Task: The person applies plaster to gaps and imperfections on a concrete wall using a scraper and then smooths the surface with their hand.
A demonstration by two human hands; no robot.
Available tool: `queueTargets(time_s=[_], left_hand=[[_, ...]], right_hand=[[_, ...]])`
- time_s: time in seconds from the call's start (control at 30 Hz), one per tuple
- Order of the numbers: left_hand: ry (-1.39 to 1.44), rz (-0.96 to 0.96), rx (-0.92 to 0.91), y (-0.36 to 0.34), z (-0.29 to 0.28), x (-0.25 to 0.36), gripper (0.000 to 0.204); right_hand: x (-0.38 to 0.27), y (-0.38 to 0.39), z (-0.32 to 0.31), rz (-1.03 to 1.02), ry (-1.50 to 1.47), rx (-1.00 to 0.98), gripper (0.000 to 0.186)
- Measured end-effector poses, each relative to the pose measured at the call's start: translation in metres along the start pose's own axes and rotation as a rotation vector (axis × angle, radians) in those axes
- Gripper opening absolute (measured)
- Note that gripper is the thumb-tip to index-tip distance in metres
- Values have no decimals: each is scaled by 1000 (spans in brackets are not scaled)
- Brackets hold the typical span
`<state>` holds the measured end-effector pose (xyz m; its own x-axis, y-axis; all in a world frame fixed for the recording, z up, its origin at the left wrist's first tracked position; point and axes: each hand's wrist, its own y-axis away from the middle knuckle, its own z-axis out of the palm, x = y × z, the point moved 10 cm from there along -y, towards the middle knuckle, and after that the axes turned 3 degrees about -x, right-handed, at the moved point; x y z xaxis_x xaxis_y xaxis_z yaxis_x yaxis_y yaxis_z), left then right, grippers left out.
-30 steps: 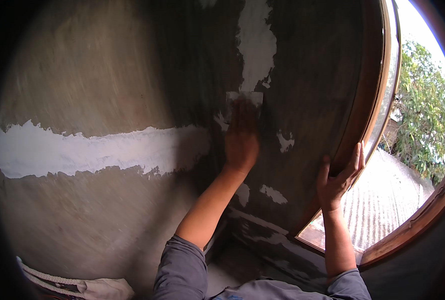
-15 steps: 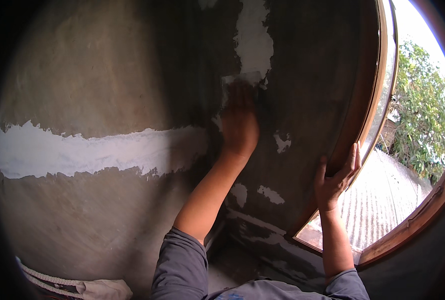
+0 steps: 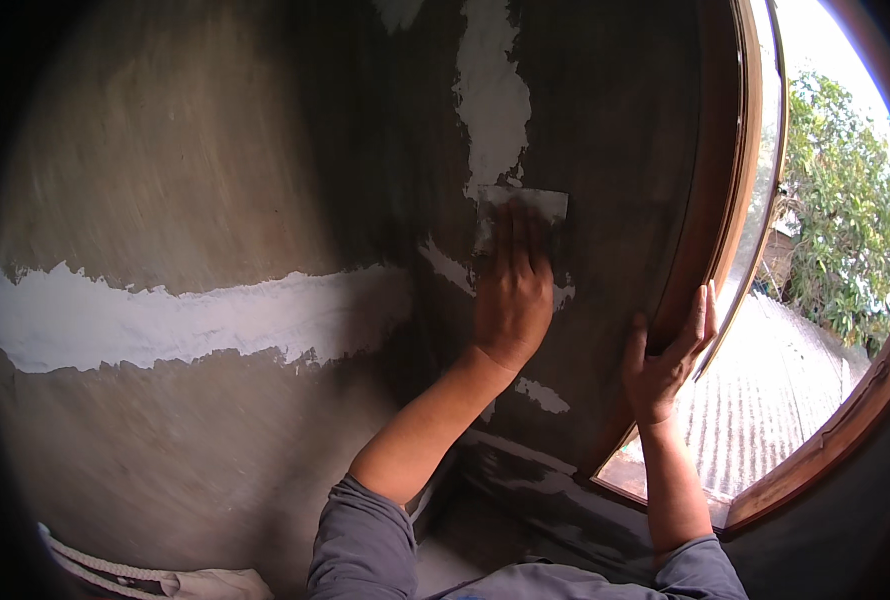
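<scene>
My left hand reaches up to the grey wall, gripping a broad flat putty scraper with the fingers laid along its blade. White smears mark the scraper, and its handle is hidden under the hand. Just above the blade runs a ragged vertical band of white putty. Smaller white patches lie around and below the wrist. Over on the right, my right hand holds the edge of the brown wooden window frame, thumb on the wall side and fingers toward the opening.
A wide horizontal band of white putty crosses the left wall, partly in shadow near the corner. White rope and pale cloth lie at the lower left. Outside the window are a corrugated roof and a leafy tree.
My left hand and the scraper have moved down and to the right across the wall, below the vertical putty band. My right hand stays on the window frame.
</scene>
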<state>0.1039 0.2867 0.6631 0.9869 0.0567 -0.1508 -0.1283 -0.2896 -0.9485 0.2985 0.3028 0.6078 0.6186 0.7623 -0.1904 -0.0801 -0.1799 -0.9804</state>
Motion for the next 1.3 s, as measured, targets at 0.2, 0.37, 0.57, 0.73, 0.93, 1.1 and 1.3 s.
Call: queueTargets(time_s=[0.2, 0.37, 0.57, 0.73, 0.93, 1.1, 1.3], left_hand=[[40, -108, 5, -48, -13, -30, 42], [-69, 14, 17, -20, -14, 10, 42], [35, -103, 46, -81, -21, -30, 43], [-83, 55, 70, -42, -17, 4, 42], [18, -90, 57, -100, -30, -43, 41], [-104, 93, 164, -70, -23, -9, 44], [-10, -18, 202, -135, -31, -54, 35]], right_hand=[[0, -1, 1, -10, 3, -10, 78], [0, 0, -1, -1, 9, 1, 78], [1, -1, 0, -6, 6, -14, 79], [-1, 1, 1, -5, -5, -3, 78], [0, -1, -1, -3, 0, -18, 77], [0, -1, -1, -7, 8, -6, 78], [1, -2, -1, -10, 3, -11, 77]])
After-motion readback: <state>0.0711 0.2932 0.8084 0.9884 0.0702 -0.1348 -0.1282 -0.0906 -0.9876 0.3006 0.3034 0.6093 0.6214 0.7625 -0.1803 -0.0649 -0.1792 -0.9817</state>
